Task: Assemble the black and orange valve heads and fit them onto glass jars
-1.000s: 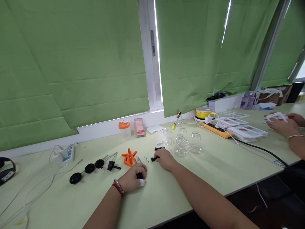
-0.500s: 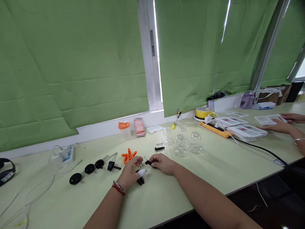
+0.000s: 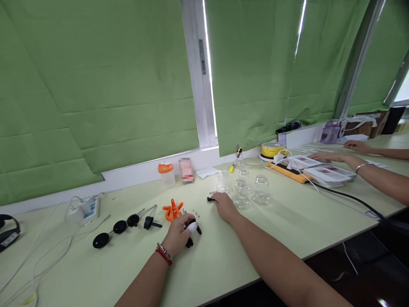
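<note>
My left hand, its thumb wrapped in white, is closed around a small black plastic part whose end sticks out past the thumb. More black pieces lie just below that hand. Further off, my right hand has its fingertips closed on a short black rod-like piece lying on the table; the fingers hide much of it. Beside it rests a thin coil spring. Several tiny metal pieces are scattered between my hands. Orange winged parts lie behind my left hand.
Several clear glass jars stand right of my right hand. To the left are black discs on metal rods and a black knob with a stem. An orange-lidded cup stands behind. A co-worker's hand rests by stacked white packets.
My right hand has moved away from my left to the black piece by the spring. The black part it held is now in my left hand. The co-worker's hands have shifted left.
</note>
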A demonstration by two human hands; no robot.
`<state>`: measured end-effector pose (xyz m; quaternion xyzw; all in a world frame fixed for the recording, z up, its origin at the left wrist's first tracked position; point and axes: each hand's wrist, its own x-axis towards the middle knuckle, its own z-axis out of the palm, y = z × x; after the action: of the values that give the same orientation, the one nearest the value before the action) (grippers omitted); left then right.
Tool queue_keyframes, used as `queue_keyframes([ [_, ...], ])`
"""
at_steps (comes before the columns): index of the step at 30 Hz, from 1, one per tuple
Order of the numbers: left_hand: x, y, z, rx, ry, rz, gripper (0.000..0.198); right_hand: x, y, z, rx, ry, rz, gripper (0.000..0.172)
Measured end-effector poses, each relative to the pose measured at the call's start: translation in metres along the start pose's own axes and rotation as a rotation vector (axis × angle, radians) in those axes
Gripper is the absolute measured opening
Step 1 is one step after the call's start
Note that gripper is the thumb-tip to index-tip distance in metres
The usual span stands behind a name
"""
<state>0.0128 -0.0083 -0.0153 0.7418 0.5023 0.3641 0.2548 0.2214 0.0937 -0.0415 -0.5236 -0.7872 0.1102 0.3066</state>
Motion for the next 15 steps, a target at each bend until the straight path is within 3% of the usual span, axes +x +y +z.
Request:
queue_keyframes([
  [4, 0.0, 0.001, 0.0, 0.019, 0.02, -0.005, 0.016, 0.005, 0.006, 0.002, -0.053, -0.028, 0.004, 0.033],
  [15, 0.001, -0.003, -0.001, 0.047, -0.006, 0.007, 0.014, -0.002, -0.01, -0.003, -0.105, -0.149, -0.076, 0.026],
])
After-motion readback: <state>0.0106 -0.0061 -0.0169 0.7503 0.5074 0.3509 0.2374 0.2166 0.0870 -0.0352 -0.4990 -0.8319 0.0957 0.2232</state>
